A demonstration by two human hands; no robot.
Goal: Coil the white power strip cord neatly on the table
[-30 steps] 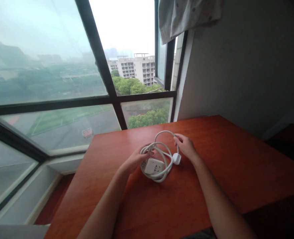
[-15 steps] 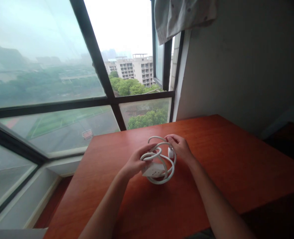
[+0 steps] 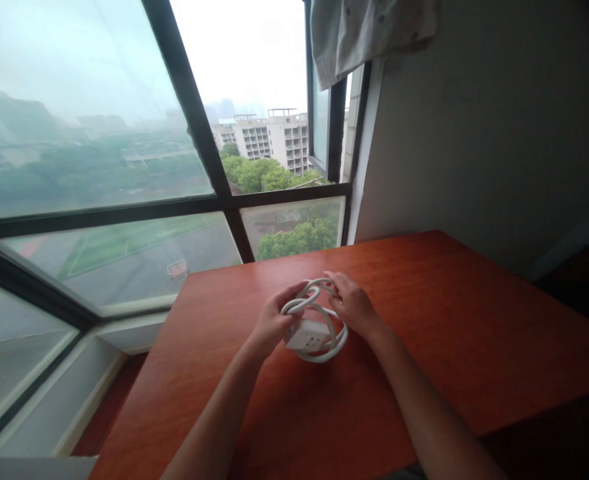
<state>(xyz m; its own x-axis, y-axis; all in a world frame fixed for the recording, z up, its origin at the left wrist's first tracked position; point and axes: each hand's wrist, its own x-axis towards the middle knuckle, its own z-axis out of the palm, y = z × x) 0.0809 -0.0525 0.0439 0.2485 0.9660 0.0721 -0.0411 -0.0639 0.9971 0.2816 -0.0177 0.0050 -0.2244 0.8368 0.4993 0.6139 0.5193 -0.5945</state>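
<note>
A white power strip [image 3: 308, 335] with its white cord [image 3: 319, 353] coiled around it sits just above the reddish-brown table [image 3: 449, 320], held between both hands. My left hand [image 3: 270, 323] grips the strip's left side, fingers curled over the coils. My right hand [image 3: 353, 305] is closed on the cord's upper right loops, covering the plug. The cord is bunched into tight loops around the socket block.
The table stands in a corner, against a large dark-framed window [image 3: 194, 133] on the left and a grey wall [image 3: 474, 120] on the right. A piece of light cloth [image 3: 364, 30] hangs at the top. A low sill runs below the table's left edge.
My right hand has brought the outer loop and plug inward onto the coil, and both hands have lifted and tightened the bundle. The cord loops are more compact than a second ago.
</note>
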